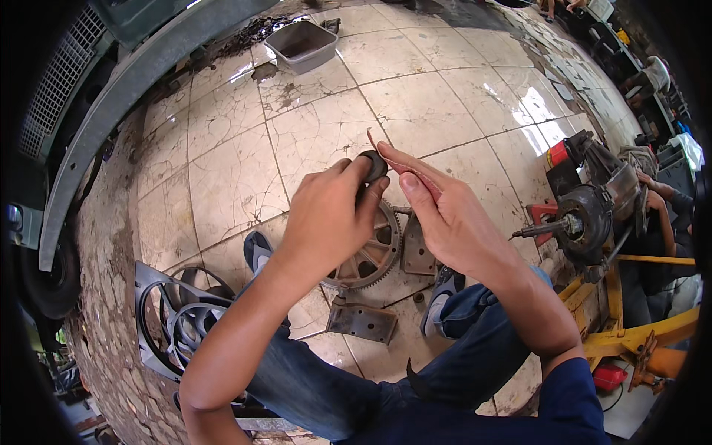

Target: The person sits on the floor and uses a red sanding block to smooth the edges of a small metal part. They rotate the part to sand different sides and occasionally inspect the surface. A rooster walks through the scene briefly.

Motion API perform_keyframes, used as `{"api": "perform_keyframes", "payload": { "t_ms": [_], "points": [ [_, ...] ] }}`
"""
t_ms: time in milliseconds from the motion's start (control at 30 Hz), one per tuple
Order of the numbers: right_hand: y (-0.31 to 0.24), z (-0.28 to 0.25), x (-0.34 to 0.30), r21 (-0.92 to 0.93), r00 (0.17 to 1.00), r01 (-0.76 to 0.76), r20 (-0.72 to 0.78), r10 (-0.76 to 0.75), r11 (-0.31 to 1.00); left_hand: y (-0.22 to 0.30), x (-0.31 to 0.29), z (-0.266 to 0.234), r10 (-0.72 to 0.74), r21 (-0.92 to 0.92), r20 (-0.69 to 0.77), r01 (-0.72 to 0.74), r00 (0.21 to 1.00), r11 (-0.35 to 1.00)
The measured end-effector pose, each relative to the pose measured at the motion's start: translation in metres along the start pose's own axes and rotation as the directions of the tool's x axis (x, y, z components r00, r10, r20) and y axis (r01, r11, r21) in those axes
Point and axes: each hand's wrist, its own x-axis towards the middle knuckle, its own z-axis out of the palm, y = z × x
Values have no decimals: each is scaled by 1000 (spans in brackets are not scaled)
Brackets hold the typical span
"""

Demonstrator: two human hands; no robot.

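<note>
Between the thumb and fingers of my left hand [322,211] is a small dark ring [377,167], held up in front of me. My right hand [467,222] pinches a folded reddish-brown strip of sandpaper [415,178], thumb on one side and fingers on the other. The strip's edge is close beside the ring; whether they touch I cannot tell. Beneath my hands a toothed flywheel [387,259] lies on the floor, partly hidden by my left wrist. Two metal brackets lie near it: one bracket [361,323] between my feet, another bracket [420,251] beside the wheel.
A grey plastic basin [324,58] stands far ahead on the tiles. At my left lies a fan shroud [145,326], with a vehicle bumper [89,141] beyond. To the right are a wheel hub assembly [582,215], a yellow frame [641,335] and another person's arm [662,215].
</note>
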Motion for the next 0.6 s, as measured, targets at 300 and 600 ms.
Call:
{"api": "perform_keyframes", "payload": {
  "t_ms": [300,600],
  "points": [
    [-17,-5,1,-25,993,-116,28,116,993,-5,3,0,27,-80,-165,-40,986,996],
    [-9,-1,3,38,996,-88,12,88,995,12,-5,-1,-84,-314,-40,68,996,947]
  ]
}}
